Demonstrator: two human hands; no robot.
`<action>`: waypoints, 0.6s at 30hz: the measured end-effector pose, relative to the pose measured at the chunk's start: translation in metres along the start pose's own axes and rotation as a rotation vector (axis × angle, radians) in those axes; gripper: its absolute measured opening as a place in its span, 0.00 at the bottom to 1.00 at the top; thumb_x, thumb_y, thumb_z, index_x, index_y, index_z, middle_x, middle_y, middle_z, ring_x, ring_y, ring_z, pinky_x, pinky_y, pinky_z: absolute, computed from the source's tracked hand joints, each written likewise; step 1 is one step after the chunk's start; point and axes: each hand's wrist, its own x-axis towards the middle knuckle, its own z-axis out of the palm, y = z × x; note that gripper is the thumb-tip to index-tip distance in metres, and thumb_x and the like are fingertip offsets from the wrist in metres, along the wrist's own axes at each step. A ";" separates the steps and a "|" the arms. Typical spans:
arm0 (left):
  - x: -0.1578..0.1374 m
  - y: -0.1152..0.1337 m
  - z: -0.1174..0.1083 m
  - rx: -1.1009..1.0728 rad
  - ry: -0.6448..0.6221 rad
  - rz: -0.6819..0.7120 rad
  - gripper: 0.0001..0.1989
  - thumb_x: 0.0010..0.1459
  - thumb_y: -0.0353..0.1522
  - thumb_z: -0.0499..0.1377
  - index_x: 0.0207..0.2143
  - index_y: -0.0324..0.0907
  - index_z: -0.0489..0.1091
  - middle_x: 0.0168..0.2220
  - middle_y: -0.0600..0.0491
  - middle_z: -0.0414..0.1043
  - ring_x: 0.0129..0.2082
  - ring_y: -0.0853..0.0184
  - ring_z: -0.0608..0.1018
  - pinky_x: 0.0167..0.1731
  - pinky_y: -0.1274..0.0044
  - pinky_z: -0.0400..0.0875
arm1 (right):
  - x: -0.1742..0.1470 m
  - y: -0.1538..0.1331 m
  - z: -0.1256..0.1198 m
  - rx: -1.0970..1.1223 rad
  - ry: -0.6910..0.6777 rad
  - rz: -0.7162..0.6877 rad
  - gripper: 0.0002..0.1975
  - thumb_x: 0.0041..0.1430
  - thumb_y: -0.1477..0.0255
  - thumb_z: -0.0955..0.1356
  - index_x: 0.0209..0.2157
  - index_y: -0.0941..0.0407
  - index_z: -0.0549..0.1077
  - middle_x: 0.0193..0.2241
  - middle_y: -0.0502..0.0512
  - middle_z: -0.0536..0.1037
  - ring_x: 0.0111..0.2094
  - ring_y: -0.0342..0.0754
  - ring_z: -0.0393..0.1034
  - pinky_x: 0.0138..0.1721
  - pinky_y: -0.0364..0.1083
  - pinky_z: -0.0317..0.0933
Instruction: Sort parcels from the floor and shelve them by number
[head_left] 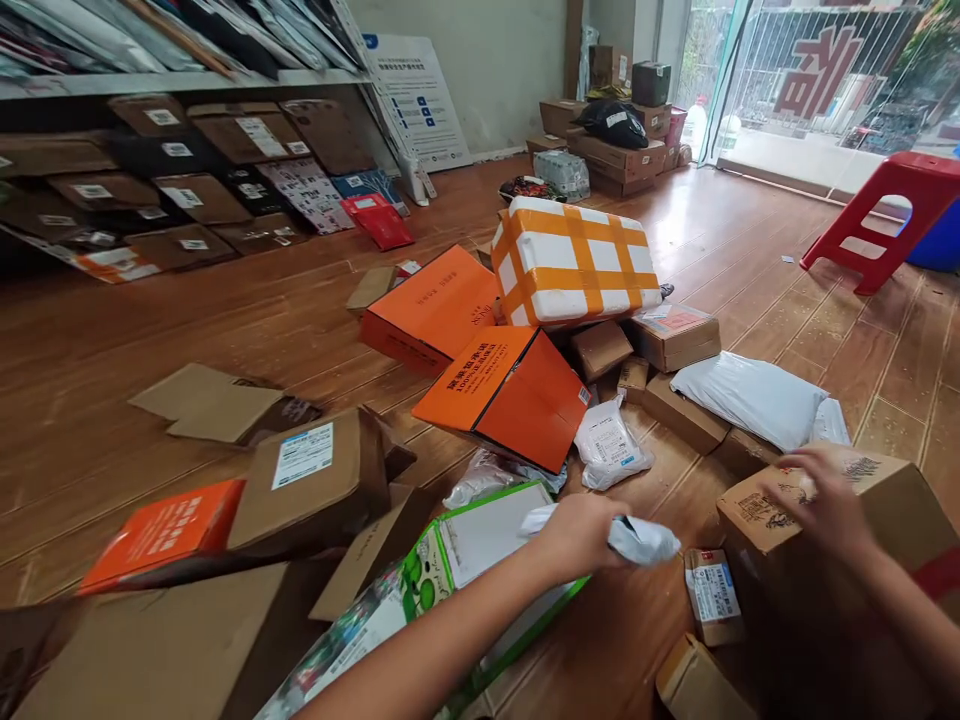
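Note:
My left hand (581,530) is closed around a crumpled pale plastic mailer (646,541), whose ends stick out on both sides of the fist. Below it lies a green-and-white printed box (487,545). On the right, my right hand (829,500), slightly blurred, has its fingers apart over a brown cardboard box (892,490) with dark printing; whether it touches the box I cannot tell. A small labelled carton (712,595) sits between the hands on the floor. Just beyond my left hand is a white bagged parcel (611,443) with a label.
Two orange boxes (502,390) and a white foam box with orange tape (574,262) lie in the middle. Brown cartons (307,480) cover the left foreground. A shelf (180,85) holds parcels at the back left; a red stool (877,220) stands at the right.

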 end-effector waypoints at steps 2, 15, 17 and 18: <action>-0.018 -0.014 -0.001 -0.330 0.230 -0.152 0.20 0.49 0.45 0.65 0.40 0.42 0.80 0.40 0.47 0.83 0.43 0.52 0.82 0.46 0.68 0.73 | -0.002 -0.037 0.056 0.366 -0.505 -0.028 0.43 0.50 0.42 0.73 0.60 0.52 0.66 0.59 0.66 0.71 0.59 0.62 0.68 0.56 0.58 0.66; -0.063 -0.112 -0.018 0.089 0.126 -0.533 0.27 0.58 0.55 0.56 0.35 0.41 0.79 0.44 0.36 0.80 0.51 0.40 0.76 0.54 0.53 0.67 | -0.037 -0.095 0.258 1.220 -0.867 0.816 0.33 0.44 0.46 0.75 0.43 0.56 0.75 0.43 0.62 0.83 0.51 0.63 0.77 0.60 0.58 0.63; -0.072 -0.134 -0.038 0.173 0.147 -0.726 0.26 0.63 0.51 0.51 0.42 0.42 0.80 0.45 0.35 0.80 0.52 0.41 0.77 0.52 0.54 0.69 | -0.031 -0.073 0.261 1.003 -0.800 0.805 0.30 0.49 0.46 0.71 0.40 0.58 0.76 0.40 0.66 0.84 0.46 0.64 0.79 0.55 0.61 0.67; -0.076 -0.141 -0.043 0.175 0.122 -0.770 0.26 0.64 0.49 0.49 0.44 0.42 0.80 0.45 0.35 0.80 0.51 0.42 0.78 0.51 0.55 0.70 | -0.024 -0.061 0.264 0.895 -0.757 0.762 0.30 0.52 0.45 0.68 0.39 0.59 0.77 0.38 0.68 0.84 0.45 0.65 0.79 0.52 0.62 0.69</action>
